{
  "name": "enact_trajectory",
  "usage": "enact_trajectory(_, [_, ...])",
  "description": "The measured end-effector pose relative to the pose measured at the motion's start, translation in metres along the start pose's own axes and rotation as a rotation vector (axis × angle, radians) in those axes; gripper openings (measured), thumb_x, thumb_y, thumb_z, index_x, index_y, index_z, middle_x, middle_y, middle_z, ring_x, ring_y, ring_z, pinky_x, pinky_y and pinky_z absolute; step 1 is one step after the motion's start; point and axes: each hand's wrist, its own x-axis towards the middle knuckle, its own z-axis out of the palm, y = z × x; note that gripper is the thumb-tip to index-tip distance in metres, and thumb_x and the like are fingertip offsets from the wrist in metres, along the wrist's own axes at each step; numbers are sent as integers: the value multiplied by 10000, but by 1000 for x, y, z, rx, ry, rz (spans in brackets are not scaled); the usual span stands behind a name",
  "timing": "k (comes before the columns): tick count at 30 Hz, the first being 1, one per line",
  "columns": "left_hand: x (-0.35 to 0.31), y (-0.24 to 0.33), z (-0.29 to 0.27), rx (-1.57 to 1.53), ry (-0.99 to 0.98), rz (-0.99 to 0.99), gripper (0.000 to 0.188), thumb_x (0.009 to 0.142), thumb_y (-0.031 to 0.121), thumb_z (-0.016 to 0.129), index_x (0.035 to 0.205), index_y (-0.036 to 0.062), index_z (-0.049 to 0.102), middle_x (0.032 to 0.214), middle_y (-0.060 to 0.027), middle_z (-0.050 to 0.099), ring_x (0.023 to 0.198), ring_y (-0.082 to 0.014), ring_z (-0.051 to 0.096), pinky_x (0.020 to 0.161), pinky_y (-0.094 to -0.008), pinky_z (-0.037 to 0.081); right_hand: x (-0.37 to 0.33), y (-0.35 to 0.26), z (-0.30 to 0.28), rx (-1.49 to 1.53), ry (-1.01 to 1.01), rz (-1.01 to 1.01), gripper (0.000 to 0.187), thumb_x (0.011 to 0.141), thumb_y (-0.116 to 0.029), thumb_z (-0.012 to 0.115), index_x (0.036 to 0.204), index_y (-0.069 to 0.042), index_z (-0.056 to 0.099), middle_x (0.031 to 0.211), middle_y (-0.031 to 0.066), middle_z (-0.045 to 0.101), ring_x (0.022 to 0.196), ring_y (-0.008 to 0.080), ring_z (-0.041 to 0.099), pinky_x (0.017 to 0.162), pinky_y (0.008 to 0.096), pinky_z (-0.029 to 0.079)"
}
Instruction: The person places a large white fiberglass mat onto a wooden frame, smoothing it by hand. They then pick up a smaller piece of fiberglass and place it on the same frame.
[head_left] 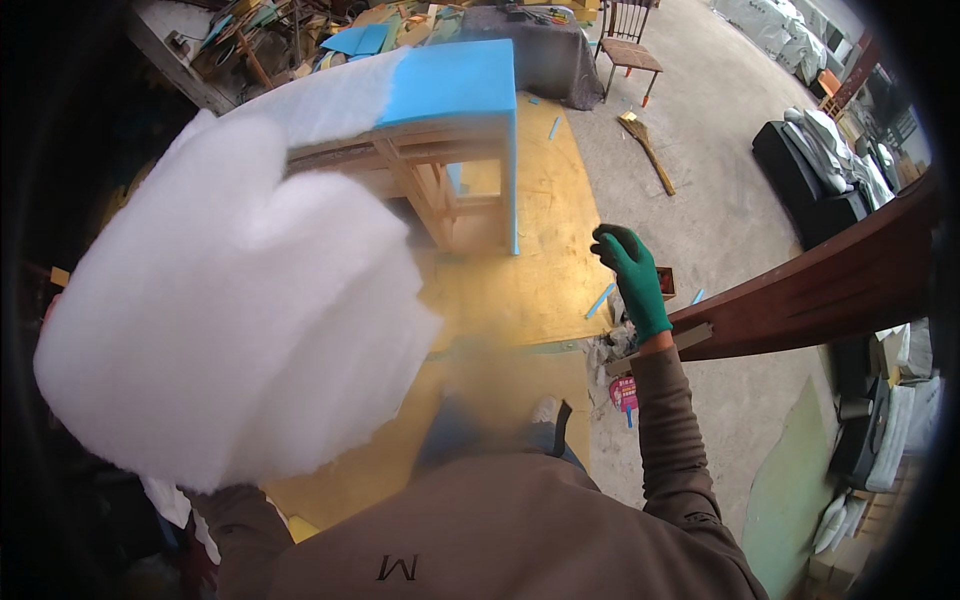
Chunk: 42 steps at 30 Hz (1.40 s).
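A large, thick fold of white fluffy batting (230, 290) fills the left side, raised in front of me. My left sleeve goes up behind its lower edge, and the batting hides my left hand, so its grip does not show. More batting runs back over a long wooden frame (425, 195). At the frame's far right end, a blue sheet of foam (455, 85) covers the top and hangs down one corner. My right hand (632, 278), in a green glove with dark fingertips, is raised to the right of the frame. Its fingers are curled in, and nothing shows in them.
Yellowish boards (545, 280) lie under the frame. A dark red beam (820, 285) slants in close to my right forearm. A wooden-handled brush (648, 150) and a chair (628, 50) stand farther off. Scrap wood (290, 50) is piled at the back left. Blue strips (600, 300) lie about.
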Motion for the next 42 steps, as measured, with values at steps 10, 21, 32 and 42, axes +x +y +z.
enact_trajectory(10, [-76, 46, 139, -231, -347, -284, 442, 981, 224, 773, 1347, -16, 706, 1238, -132, 735, 1151, -230, 699, 989, -372, 576, 53, 127, 62, -66, -509, 199, 409, 1098, -315, 675, 1372, -14, 709, 1190, 30, 745, 1036, 114, 653, 943, 298, 541])
enact_trajectory(21, [-59, -51, 369, -492, -680, -604, 499, 976, 240, 793, 1387, -19, 679, 1291, -139, 722, 1204, -212, 689, 1017, -356, 580, 71, 367, -44, -460, -245, 626, 459, 978, -357, 730, 1185, 53, 739, 1011, 128, 760, 887, 222, 741, 805, 379, 585])
enact_trajectory(32, [-48, -177, 628, 165, -873, -152, 450, 1134, 270, 561, 1520, 39, 580, 1500, -85, 584, 1304, -220, 610, 1135, -346, 498, 219, 538, -10, -409, -136, 560, 346, 971, -354, 699, 1115, -52, 786, 974, 145, 797, 944, 267, 767, 856, 408, 586])
enact_trajectory(42, [-81, -132, 676, 443, -509, -773, 508, 1137, 328, 544, 1558, 43, 537, 1517, -84, 574, 1326, -215, 594, 1136, -352, 488, 365, 720, 59, -660, -170, 565, 297, 975, -390, 691, 1100, -137, 782, 1135, 141, 791, 1000, 366, 755, 904, 505, 569])
